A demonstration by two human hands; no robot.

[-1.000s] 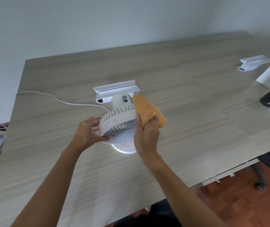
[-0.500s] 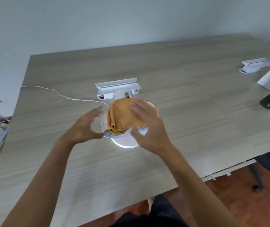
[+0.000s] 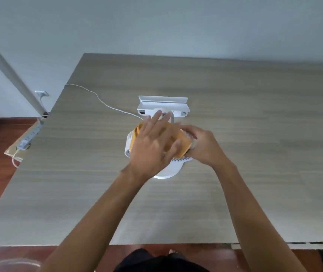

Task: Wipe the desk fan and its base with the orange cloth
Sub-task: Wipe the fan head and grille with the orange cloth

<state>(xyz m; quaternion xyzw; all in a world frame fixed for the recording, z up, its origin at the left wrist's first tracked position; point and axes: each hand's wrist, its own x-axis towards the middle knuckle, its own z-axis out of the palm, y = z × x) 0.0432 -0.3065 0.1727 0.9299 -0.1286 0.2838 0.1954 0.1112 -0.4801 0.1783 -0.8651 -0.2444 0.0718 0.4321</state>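
Far left, off the desk edge: power strip [image 3: 28,137] on a low board, out of the work zone. White cable [image 3: 105,104] runs across the desk [image 3: 254,134] toward the fan, slack, so the fan can be tilted without tugging.

Desk fan [image 3: 130,142] sits mid-desk, head tilted face-up; that gives a flat surface to press on. White tray-like bracket [image 3: 162,106] just behind it, not involved.

Left hand [image 3: 152,146]: fingers spread and flat, palm down on the orange cloth [image 3: 137,132], which lies draped over the fan head. Reads as pressing the cloth into the grille for a wipe. Motion blur on the fingertips.

Right hand [image 3: 203,148]: curled around the right rim of the fan head, touching the cloth edge. Probably bracing the head against the wipe. Can't tell if it also pinches cloth.

Base [image 3: 166,172]: white disc showing below the head, near side. Cloth isn't on it, so my guess is the base is yet to be wiped.
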